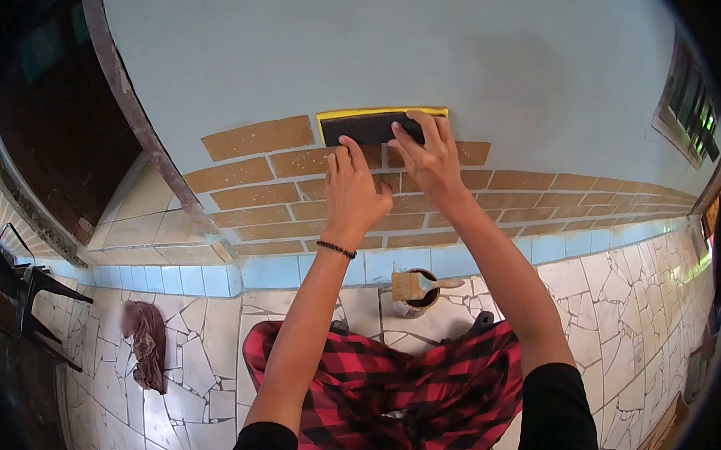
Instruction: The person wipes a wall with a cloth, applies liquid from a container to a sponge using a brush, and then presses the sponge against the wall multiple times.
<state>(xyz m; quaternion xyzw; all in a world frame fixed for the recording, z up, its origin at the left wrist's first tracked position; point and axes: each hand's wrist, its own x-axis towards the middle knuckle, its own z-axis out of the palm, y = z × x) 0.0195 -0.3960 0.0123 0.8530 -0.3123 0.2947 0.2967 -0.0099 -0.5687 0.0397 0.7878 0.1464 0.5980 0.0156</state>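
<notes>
A flat black rectangular panel with a yellow rim (357,127) lies against the grey wall, over the top row of brown painted bricks (257,136). My right hand (433,157) has its fingers at the panel's right part, some reaching its upper edge. From below, my left hand (354,188) reaches up, its fingers bent and a fingertip touching the panel's lower left part. Both hands hold the panel to the wall. A dark beaded bracelet (336,248) circles my left wrist. What lies behind the panel is hidden.
A paintbrush (410,286) rests across a paint can (413,308) on the floor by the wall. A crumpled brown cloth (148,348) lies on the cracked-tile floor (208,331). A black chair (35,297) stands left, near a doorway. Light-blue tiles (285,267) edge the wall's base.
</notes>
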